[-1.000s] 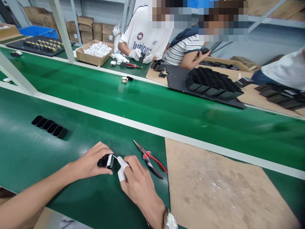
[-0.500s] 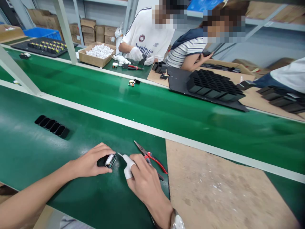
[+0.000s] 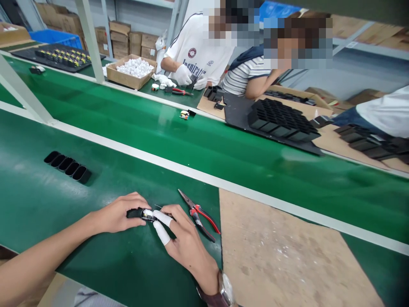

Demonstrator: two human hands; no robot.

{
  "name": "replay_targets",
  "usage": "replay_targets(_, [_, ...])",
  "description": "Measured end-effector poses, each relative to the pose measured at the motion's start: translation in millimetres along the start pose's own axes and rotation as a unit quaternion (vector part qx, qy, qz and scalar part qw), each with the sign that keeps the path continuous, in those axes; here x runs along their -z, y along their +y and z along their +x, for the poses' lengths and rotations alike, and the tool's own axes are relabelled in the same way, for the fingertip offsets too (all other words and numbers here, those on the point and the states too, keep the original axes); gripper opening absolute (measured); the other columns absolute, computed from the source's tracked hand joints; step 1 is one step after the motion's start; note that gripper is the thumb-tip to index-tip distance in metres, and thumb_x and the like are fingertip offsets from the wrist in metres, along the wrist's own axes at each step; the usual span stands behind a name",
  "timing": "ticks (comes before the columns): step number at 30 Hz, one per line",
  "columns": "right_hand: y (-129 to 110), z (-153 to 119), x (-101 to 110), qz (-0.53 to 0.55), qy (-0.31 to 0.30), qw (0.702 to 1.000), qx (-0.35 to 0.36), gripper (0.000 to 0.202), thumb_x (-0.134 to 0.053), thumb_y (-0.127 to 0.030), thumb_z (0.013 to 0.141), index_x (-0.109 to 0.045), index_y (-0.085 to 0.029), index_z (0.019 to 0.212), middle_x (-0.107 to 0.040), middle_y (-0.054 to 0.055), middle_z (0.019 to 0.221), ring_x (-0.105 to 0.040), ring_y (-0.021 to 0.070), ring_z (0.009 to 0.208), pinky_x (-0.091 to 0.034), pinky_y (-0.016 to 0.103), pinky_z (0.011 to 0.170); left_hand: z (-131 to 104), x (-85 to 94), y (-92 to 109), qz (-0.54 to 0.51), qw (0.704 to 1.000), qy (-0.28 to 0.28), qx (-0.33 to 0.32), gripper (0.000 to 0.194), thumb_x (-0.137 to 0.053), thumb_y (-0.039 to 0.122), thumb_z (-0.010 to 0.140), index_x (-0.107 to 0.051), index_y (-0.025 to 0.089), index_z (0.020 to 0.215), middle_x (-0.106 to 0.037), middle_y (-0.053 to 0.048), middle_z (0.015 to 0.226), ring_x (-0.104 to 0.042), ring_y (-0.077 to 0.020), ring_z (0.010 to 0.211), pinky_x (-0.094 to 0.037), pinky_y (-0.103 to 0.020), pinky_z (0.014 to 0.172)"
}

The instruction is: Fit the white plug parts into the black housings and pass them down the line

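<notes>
My left hand (image 3: 116,212) is closed around a small black casing (image 3: 134,213), lying on its side just above the green bench. A circuit board (image 3: 148,214) with a white part shows in the casing's open end. My right hand (image 3: 187,249) wears white finger covers on two digits, and these touch the board at that opening. From behind its fingers a thin, pointed metal tool (image 3: 157,206) sticks out; the rest of it is hidden. Needle-nose pliers (image 3: 204,215) with red and black handles lie just right of my right hand.
A row of several black casings (image 3: 83,175) stands at left. Cardboard (image 3: 271,247) covers the bench at right. Beyond a white rail (image 3: 143,157), a green belt (image 3: 153,123) carries a circuit board (image 3: 184,114). Co-workers sit across, near stacked black casings (image 3: 284,119) and a box of white parts (image 3: 128,81).
My right hand has moved left to the casing's open end, its covered fingers now on the board. The casing has turned slightly in my left hand. The board on the belt has shifted right.
</notes>
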State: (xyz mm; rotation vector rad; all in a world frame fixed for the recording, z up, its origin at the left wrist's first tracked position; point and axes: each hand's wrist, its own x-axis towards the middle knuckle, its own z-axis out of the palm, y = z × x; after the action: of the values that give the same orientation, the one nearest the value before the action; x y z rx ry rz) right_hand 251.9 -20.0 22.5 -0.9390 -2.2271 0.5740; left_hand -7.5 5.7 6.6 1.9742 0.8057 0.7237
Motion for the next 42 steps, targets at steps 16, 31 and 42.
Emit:
replay_targets(16, [3,4,-14,-0.018,-0.066,0.997,0.022,0.050,-0.056,-0.014,0.104,-0.051,-0.029,0.151,-0.059,0.012,0.123,-0.059,0.0271,0.109,-0.059,0.047,0.091,1,-0.8,2,0.027,1.000,-0.010,0.009,0.019,-0.070,0.025,0.100,-0.069,0.020,0.119,-0.072,-0.009,0.113,-0.066,-0.0233,0.107,-0.054,-0.035,0.093])
replay_targets(31, [13,-2,0,0.015,-0.029,0.999,-0.004,0.056,-0.062,-0.028,0.105,-0.041,-0.028,0.157,-0.068,0.012,0.128,-0.066,0.0265,0.117,-0.056,0.049,0.101,-2,-3.7,0,0.039,0.999,0.008,0.000,0.028,-0.072,0.020,0.096,-0.068,0.019,0.124,-0.071,-0.010,0.115,-0.066,-0.0244,0.108,-0.057,-0.037,0.093])
replay_targets(42, [28,-7,16,-0.175,-0.052,0.983,-0.028,0.021,-0.050,-0.009,0.101,-0.067,-0.017,0.110,-0.067,0.010,0.102,-0.064,0.0267,0.094,-0.059,0.047,0.084,0,-5.9,4,0.086,0.996,-0.015,0.027,0.028,-0.074,0.029,0.098,-0.067,0.021,0.124,-0.071,-0.008,0.119,-0.064,-0.0249,0.112,-0.055,-0.038,0.097])
